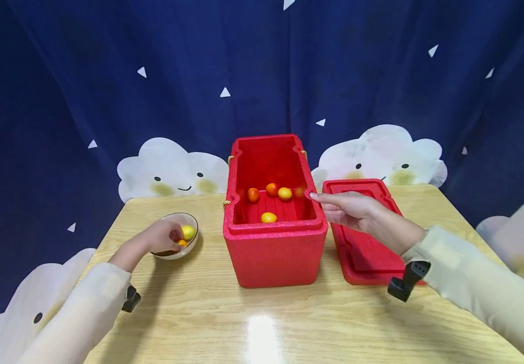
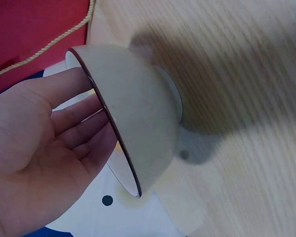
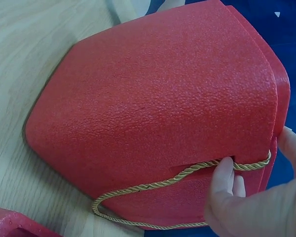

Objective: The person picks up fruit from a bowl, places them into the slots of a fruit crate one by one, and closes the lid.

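Observation:
My left hand (image 1: 161, 237) reaches into a pale bowl (image 2: 138, 108) with a dark rim. A yellow fruit (image 1: 188, 232) lies in the bowl beside the fingers, and a smaller orange fruit (image 1: 182, 243) shows right at the fingertips. In the left wrist view the bowl wall hides those fingertips, so I cannot tell whether they grip a fruit. My right hand (image 1: 350, 207) holds the side wall of a red foam box (image 1: 277, 260), thumb at the rim and other fingers outside, near a gold rope (image 3: 153, 186). Inside lie red fruits (image 1: 253, 195) and yellow fruits (image 1: 269, 217).
A red lid (image 1: 371, 255) lies on the wooden table (image 1: 189, 313) to the right of the box, under the right forearm. Behind the table hangs a dark blue curtain (image 1: 189, 60) with white clouds and triangles.

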Action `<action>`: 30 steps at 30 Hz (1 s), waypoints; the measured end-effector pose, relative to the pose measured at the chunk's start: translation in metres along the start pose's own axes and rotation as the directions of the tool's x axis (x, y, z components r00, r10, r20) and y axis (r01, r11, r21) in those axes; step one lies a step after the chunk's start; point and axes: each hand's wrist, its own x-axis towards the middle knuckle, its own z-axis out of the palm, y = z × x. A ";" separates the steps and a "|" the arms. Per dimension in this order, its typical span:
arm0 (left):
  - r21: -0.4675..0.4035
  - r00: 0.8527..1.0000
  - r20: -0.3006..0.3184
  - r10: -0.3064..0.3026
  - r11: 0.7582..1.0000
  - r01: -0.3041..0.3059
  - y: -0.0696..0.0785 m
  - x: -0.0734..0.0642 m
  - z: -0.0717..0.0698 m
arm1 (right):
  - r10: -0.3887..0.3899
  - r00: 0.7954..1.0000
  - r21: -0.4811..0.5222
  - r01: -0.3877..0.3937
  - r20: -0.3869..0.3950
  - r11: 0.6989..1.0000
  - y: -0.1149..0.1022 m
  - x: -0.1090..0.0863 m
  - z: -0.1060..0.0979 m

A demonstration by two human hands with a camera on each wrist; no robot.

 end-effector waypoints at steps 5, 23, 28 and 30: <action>0.007 0.999 0.030 0.030 1.000 -0.030 -0.002 0.006 -0.004 | -0.013 1.000 0.017 0.013 0.004 1.000 -0.003 0.000 0.000; -0.084 0.998 -0.017 -0.055 0.995 0.054 0.005 0.000 -0.020 | -0.001 1.000 0.037 0.000 0.010 0.999 -0.001 -0.001 -0.003; -0.108 0.992 -0.103 -0.073 0.992 0.062 0.007 -0.001 -0.021 | -0.011 1.000 0.040 0.009 0.027 0.999 -0.001 0.000 -0.003; -0.121 0.987 -0.138 -0.077 0.991 0.061 0.006 -0.001 -0.019 | -0.013 0.999 0.042 0.012 0.035 0.999 -0.001 0.001 -0.003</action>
